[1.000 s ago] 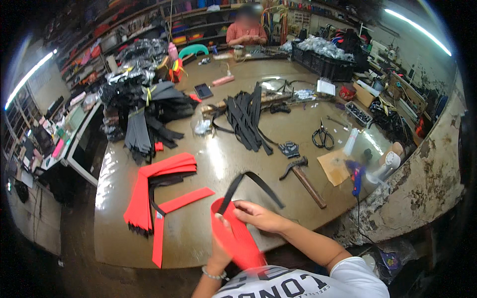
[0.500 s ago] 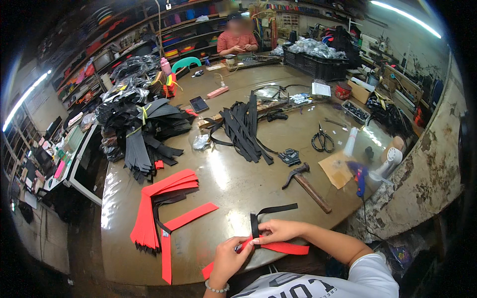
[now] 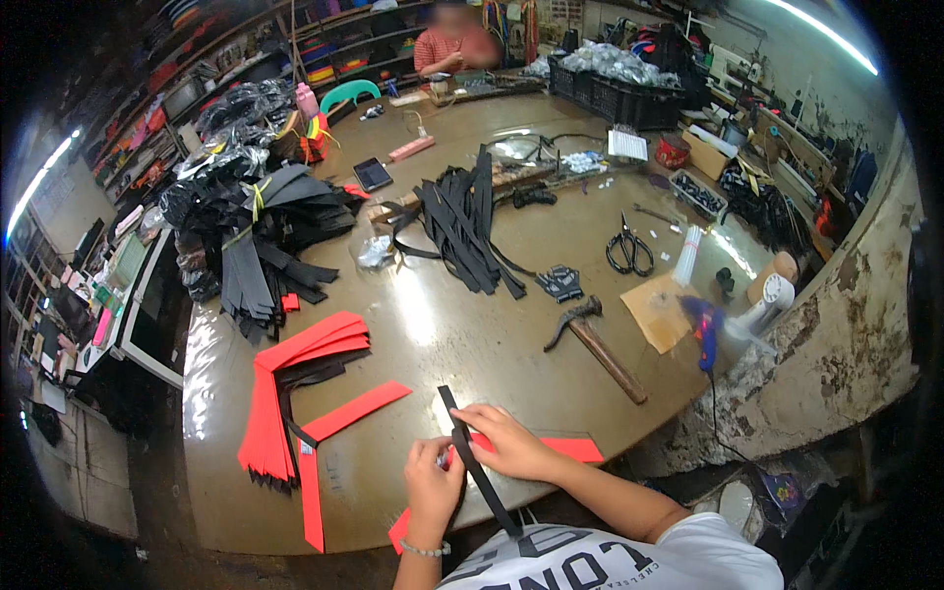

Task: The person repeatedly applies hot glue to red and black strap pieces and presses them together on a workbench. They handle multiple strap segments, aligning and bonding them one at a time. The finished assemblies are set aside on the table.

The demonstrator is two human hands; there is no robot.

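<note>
A red strap [image 3: 572,448] lies crosswise at the near table edge, its other end [image 3: 399,529] hanging by my left wrist. Over it crosses a narrow black strap [image 3: 489,492], running from above my fingertips down toward my shirt. My left hand [image 3: 433,482] is closed, pinching the red strap close to the crossing; its fingertips are partly hidden. My right hand [image 3: 506,442] has its fingers and thumb at the black strap, above the red one. Left of my hands rest a folded red strap with a black band [image 3: 313,444] and a fanned stack of red straps [image 3: 272,423].
A hammer [image 3: 608,362], scissors [image 3: 629,251], a brown sheet [image 3: 657,313] and a blue glue gun [image 3: 706,339] lie to the right. Black strap piles [image 3: 457,226] occupy the middle and left [image 3: 246,275]. A person in a striped shirt [image 3: 454,49] sits across the table.
The black strap's long end, which bent away to the far right, now hangs toward my shirt. My right hand has shifted left and its fingers have straightened. The whole view has shifted slightly.
</note>
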